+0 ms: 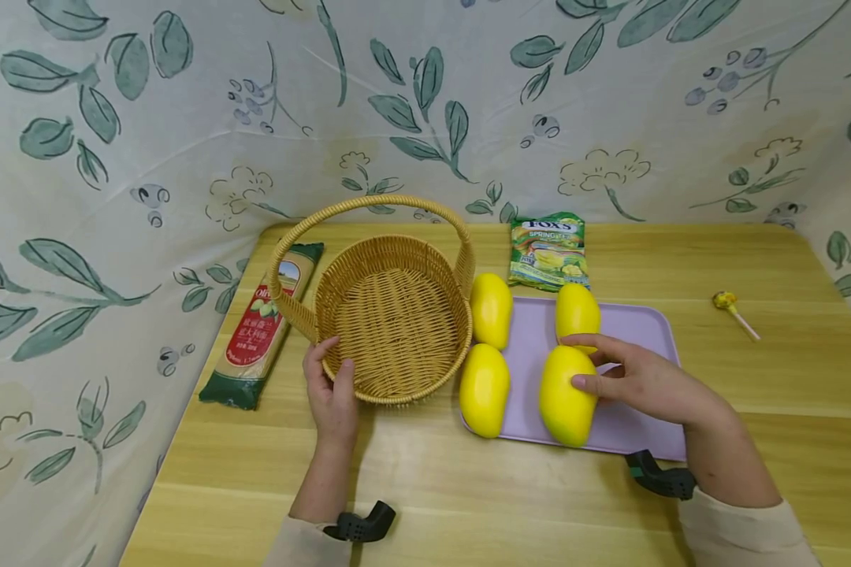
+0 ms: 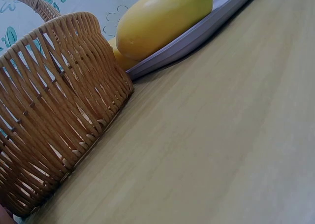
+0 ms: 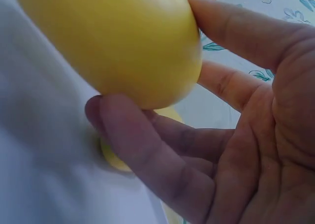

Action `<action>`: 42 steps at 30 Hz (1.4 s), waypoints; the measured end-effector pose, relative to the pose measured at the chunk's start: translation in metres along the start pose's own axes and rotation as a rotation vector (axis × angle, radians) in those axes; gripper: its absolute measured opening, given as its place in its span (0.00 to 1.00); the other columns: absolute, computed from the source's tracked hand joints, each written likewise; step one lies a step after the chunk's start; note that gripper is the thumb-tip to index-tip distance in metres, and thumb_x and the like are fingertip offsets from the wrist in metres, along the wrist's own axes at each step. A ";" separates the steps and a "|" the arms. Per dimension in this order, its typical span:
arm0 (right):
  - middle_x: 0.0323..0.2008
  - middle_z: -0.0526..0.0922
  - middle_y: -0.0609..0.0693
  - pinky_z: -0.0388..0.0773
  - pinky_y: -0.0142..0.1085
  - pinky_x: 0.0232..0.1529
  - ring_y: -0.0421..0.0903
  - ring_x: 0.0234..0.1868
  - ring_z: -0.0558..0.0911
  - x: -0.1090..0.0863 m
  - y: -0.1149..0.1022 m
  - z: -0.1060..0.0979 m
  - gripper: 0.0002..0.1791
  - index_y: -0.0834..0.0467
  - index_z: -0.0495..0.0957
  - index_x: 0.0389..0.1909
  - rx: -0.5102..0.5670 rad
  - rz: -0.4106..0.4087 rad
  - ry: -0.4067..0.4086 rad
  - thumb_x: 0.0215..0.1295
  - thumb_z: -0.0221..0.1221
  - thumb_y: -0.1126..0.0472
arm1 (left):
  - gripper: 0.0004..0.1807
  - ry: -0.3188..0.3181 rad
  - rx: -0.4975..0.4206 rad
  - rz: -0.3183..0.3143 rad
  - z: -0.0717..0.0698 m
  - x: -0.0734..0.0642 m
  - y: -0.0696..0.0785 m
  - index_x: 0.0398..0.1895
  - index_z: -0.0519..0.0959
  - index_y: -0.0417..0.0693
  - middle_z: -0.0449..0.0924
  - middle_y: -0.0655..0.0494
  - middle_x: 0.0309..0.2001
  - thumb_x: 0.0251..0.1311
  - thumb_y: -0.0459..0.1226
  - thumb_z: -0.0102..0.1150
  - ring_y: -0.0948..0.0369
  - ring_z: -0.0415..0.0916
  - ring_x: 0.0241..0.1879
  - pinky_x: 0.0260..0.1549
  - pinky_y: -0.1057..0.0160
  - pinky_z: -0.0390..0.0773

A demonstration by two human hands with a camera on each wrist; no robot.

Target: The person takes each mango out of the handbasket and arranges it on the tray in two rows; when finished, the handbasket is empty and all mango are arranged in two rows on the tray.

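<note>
My left hand (image 1: 335, 394) grips the near-left rim of a round wicker basket (image 1: 397, 331) with a tall arched handle; no items lie inside it. In the left wrist view the basket (image 2: 64, 106) stands on the wooden table. My right hand (image 1: 641, 378) holds a yellow mango (image 1: 567, 394) between thumb and fingers over the lilac tray (image 1: 638, 331). From the right wrist, that mango (image 3: 128, 42) shows above the tray surface, fingers under its end. Three more mangoes sit at the tray: a far-left one (image 1: 492, 311), a near-left one (image 1: 485, 390) and a far-right one (image 1: 577, 311).
Left of the basket lies a long pack of pasta (image 1: 258, 335), partly behind the handle. A green Fox's candy bag (image 1: 548, 250) is behind the tray. A lollipop (image 1: 733, 311) lies on the right of the table (image 1: 425, 488). Patterned cloth (image 1: 425, 102) hangs at the back.
</note>
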State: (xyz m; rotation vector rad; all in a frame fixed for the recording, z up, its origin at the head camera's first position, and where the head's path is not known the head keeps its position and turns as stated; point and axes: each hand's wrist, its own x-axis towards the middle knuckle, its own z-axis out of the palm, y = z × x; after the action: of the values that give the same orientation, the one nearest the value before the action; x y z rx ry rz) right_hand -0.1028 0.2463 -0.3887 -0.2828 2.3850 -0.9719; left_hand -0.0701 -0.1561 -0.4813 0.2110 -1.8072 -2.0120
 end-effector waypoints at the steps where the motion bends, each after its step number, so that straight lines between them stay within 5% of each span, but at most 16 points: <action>1: 0.63 0.76 0.62 0.81 0.43 0.48 0.54 0.54 0.81 0.000 0.001 0.000 0.37 0.46 0.65 0.75 -0.006 0.003 -0.006 0.69 0.61 0.41 | 0.22 0.002 0.003 -0.001 0.000 0.000 0.000 0.64 0.64 0.29 0.43 0.48 0.80 0.67 0.28 0.48 0.49 0.32 0.82 0.80 0.43 0.36; 13: 0.58 0.79 0.60 0.76 0.39 0.45 0.51 0.51 0.78 0.003 0.010 0.004 0.36 0.47 0.66 0.75 -0.056 0.016 -0.040 0.70 0.60 0.39 | 0.22 0.010 0.013 0.009 -0.002 0.001 0.002 0.64 0.64 0.30 0.47 0.47 0.79 0.67 0.27 0.47 0.50 0.43 0.80 0.79 0.43 0.45; 23: 0.55 0.78 0.59 0.77 0.39 0.44 0.48 0.46 0.77 0.005 0.013 0.007 0.36 0.49 0.65 0.76 -0.029 0.027 -0.061 0.71 0.58 0.40 | 0.22 0.010 0.019 -0.010 -0.003 0.001 0.003 0.64 0.64 0.30 0.45 0.49 0.80 0.68 0.28 0.47 0.50 0.40 0.81 0.79 0.43 0.42; 42: 0.63 0.77 0.63 0.80 0.47 0.49 0.56 0.58 0.78 0.002 0.009 0.008 0.39 0.46 0.63 0.77 -0.100 0.041 -0.031 0.68 0.59 0.36 | 0.22 0.028 0.024 -0.006 -0.003 0.003 0.004 0.63 0.65 0.31 0.45 0.46 0.80 0.67 0.27 0.48 0.49 0.42 0.81 0.79 0.43 0.45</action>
State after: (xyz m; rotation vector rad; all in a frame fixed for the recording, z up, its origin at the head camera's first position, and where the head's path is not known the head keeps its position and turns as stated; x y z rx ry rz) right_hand -0.1001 0.2476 -0.4009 -0.2832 2.4050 -0.8255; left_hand -0.0710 -0.1601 -0.4773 0.2510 -1.8165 -1.9821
